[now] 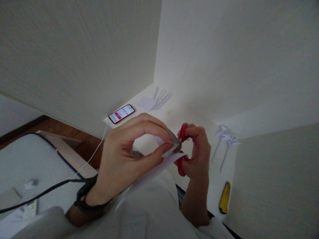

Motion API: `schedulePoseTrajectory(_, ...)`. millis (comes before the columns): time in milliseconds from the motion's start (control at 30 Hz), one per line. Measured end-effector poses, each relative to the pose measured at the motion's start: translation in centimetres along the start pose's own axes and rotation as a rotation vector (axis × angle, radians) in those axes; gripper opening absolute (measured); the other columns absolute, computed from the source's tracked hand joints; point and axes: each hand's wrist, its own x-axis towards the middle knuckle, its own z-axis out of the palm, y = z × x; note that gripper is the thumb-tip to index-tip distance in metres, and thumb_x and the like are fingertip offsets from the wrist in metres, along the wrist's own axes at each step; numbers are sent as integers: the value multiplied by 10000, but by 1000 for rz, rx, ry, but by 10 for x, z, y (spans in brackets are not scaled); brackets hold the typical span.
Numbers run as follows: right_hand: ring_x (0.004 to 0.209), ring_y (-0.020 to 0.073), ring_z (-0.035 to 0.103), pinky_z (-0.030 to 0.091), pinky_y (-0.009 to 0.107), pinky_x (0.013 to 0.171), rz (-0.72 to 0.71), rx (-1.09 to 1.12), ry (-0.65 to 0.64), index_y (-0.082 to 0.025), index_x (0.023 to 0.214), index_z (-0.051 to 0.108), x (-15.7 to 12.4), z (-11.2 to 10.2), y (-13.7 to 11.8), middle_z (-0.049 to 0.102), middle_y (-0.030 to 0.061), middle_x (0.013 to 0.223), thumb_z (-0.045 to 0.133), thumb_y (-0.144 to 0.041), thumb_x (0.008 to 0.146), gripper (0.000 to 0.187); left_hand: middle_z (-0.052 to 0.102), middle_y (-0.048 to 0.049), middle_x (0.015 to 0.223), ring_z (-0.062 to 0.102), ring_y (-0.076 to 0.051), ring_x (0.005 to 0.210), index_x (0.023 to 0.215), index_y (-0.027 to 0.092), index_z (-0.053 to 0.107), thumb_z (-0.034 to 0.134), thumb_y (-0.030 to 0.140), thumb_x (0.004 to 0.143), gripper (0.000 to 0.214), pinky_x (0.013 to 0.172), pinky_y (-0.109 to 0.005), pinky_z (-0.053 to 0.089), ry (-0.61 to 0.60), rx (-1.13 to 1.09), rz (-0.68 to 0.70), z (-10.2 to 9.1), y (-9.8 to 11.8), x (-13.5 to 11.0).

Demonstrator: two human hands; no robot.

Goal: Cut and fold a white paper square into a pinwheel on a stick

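Note:
My left hand pinches a white sheet of paper between thumb and fingertips, above my lap. The sheet's lower part hangs down towards my shirt. In my right hand is a pair of scissors with red handles, my fingers through the loops. Its blades are spread apart and point left, right beside my left fingertips and the paper's edge. The fingertips partly hide the blades, so I cannot tell whether they touch the paper. A black band sits on my left wrist.
On the white table behind my hands lie a lit phone with a white cable, a square of paper and several thin sticks. Paper pinwheels on sticks and a yellow cutter lie at right. Walls enclose the table.

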Motion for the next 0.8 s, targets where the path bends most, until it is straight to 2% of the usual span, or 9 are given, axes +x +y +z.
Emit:
schedulePoseTrajectory(233, 747, 120, 489, 422, 250, 644, 23, 35, -20, -239, 961, 518, -1, 0, -2, 506, -37, 852, 597, -21, 600, 430, 693, -16, 842, 648, -189, 795, 842, 236, 721, 768, 110, 754, 160, 721, -334, 530, -12, -15, -22, -1, -1, -1)
schedulePoseTrajectory(467, 734, 130, 494, 432, 252, 625, 56, 9, -15, -246, 947, 510, -2, -1, -4, 499, -32, 845, 603, -24, 587, 434, 687, -17, 851, 628, -171, 814, 846, 209, 713, 766, 75, 740, 179, 766, -314, 519, -16, -22, -28, -1, -2, -2)
schedulePoseTrajectory(800, 726, 135, 500, 447, 253, 615, 32, -42, -14, -251, 942, 501, -1, -2, -4, 494, -29, 837, 587, -17, 576, 442, 697, -10, 829, 634, -189, 788, 822, 264, 713, 722, 127, 791, 141, 722, -340, 532, -10, 68, -17, -2, -1, -1)
